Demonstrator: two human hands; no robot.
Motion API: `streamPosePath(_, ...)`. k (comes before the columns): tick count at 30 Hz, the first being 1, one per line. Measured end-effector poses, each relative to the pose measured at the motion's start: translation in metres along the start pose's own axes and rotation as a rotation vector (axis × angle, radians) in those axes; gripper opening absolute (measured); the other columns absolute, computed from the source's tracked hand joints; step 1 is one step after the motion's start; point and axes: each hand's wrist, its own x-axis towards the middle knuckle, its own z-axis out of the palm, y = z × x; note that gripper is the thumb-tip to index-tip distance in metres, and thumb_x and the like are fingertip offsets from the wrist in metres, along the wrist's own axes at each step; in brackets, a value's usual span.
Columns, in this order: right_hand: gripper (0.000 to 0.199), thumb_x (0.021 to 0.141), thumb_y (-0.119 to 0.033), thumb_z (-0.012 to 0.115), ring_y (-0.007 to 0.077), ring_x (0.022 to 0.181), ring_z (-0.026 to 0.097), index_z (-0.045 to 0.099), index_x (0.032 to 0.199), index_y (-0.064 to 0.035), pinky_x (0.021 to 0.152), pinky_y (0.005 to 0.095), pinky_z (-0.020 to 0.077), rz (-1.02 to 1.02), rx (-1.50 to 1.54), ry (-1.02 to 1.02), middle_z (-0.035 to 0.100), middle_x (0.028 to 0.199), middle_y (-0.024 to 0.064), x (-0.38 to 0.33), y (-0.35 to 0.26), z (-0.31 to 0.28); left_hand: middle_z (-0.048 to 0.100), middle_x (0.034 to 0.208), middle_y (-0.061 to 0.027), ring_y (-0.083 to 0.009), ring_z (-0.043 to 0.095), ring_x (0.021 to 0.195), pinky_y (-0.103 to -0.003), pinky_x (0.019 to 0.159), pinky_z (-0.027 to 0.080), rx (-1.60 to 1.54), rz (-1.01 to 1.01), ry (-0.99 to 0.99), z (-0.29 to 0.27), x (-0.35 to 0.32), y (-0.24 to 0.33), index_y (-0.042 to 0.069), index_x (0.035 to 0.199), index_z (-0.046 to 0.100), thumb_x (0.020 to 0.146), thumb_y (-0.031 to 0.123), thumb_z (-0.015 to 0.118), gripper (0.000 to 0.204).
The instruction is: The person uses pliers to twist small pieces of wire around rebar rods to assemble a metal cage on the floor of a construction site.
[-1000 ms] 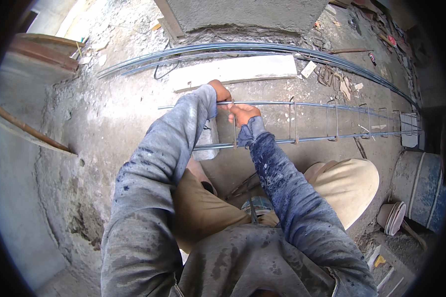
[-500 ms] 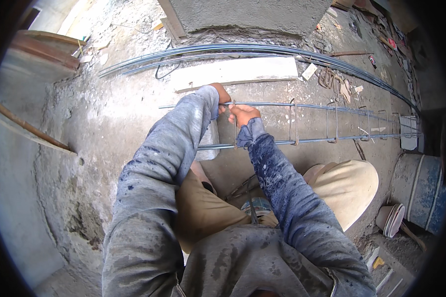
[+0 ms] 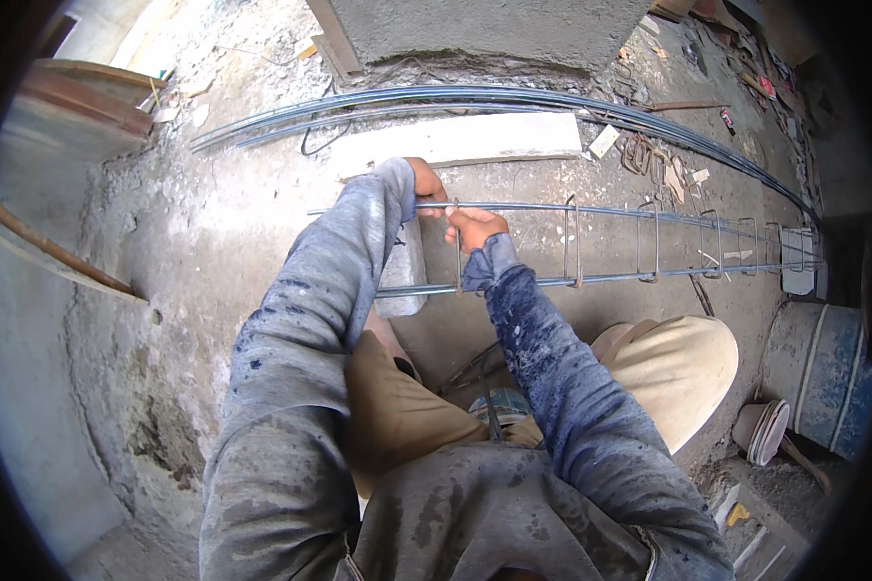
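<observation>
Floor (image 3: pixel 194 252): rough grey concrete, glaring toward upper left, littered with scraps at upper right.
Cage (image 3: pixel 577 242) position: low across the front, beyond tan trouser legs (image 3: pixel 673 378); left part above pale block (image 3: pixel 404 276), right end at grey block (image 3: pixel 797 276). Can't tell contact at either.
Long axis: left to right, roughly crosswise to forearms; narrows toward right in the fisheye.
Left end: far bar (image 3: pixel 533 205) poking out bare past left sleeve (image 3: pixel 305 290); near bar (image 3: pixel 528 284) lost behind same sleeve.
Cage look: slim blue-grey steel, long bars with thin rectangular stirrups set across at intervals, rusty brown at lower corners.
Left hand (image 3: pixel 429 186): at far bar, just left of end stirrup (image 3: pixel 459 266); fingers curled in, exact hold hidden, can't tell.
Right hand (image 3: pixel 477 229): nearly closed, thumb and fingers pinched on end stirrup near far bar; finer detail too small to read.
Beyond cage: white beam (image 3: pixel 465 140), then bundle of loose bars (image 3: pixel 436 94), bowed by lens, same general direction.
Right side: loose stirrups (image 3: pixel 639 155) near bundle; blue-grey drum (image 3: pixel 824 378) below grey block.
</observation>
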Motion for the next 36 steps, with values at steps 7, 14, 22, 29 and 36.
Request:
streamPosePath(7,0.026,0.079,-0.013,0.071,0.0109,0.061,0.059,0.063,0.093,0.0083,0.055,0.0224,0.0512,0.027,0.037,-0.04,0.064,0.077,0.0075,0.003,0.001,-0.004,0.067,0.079,-0.0098,-0.0136,0.06,0.058,-0.021,0.045,0.045,0.138,0.14,0.036,-0.002,0.035,-0.005,0.0,0.084,0.068,0.071,0.0,0.069,0.013)
streamPosePath(14,0.024,0.079,-0.014,0.07,0.0099,0.057,0.057,0.065,0.09,0.0071,0.052,0.0213,0.0476,0.014,-0.003,-0.092,0.063,0.073,0.0061,0.006,0.0,-0.008,0.064,0.075,-0.0182,-0.0182,0.064,0.064,-0.028,0.049,0.051,-0.136,0.222,0.592,0.021,0.015,-0.004,-0.01,0.097,0.05,0.071,-0.009,0.066,0.03)
streamPosePath(22,0.024,0.08,-0.017,0.07,0.0102,0.057,0.057,0.066,0.088,0.0059,0.052,0.0225,0.0447,0.0,-0.039,-0.137,0.062,0.069,0.0058,0.014,0.004,-0.012,0.062,0.077,-0.0141,-0.015,0.063,0.073,-0.027,0.059,0.051,-0.347,0.68,0.731,0.063,-0.039,-0.002,0.006,0.087,0.032,0.079,-0.01,0.057,0.031)
streamPosePath(29,0.032,0.077,-0.021,0.072,0.012,0.06,0.059,0.065,0.092,0.007,0.056,0.025,0.0475,-0.022,-0.308,-0.129,0.064,0.071,0.0071,0.01,-0.009,-0.018,0.062,0.08,-0.0109,-0.0127,0.061,0.079,-0.026,0.066,0.051,-0.295,0.78,0.758,0.067,-0.04,-0.007,0.008,0.086,0.032,0.08,-0.009,0.058,0.031)
streamPosePath(36,0.039,0.075,-0.024,0.074,0.016,0.068,0.062,0.065,0.099,0.0049,0.064,0.028,0.0504,-0.028,-0.718,-0.213,0.067,0.078,0.0117,0.017,-0.029,-0.03,0.062,0.08,-0.0096,-0.0117,0.06,0.081,-0.025,0.067,0.05,-0.414,0.832,0.676,0.066,-0.034,-0.006,0.008,0.085,0.033,0.08,-0.008,0.06,0.032)
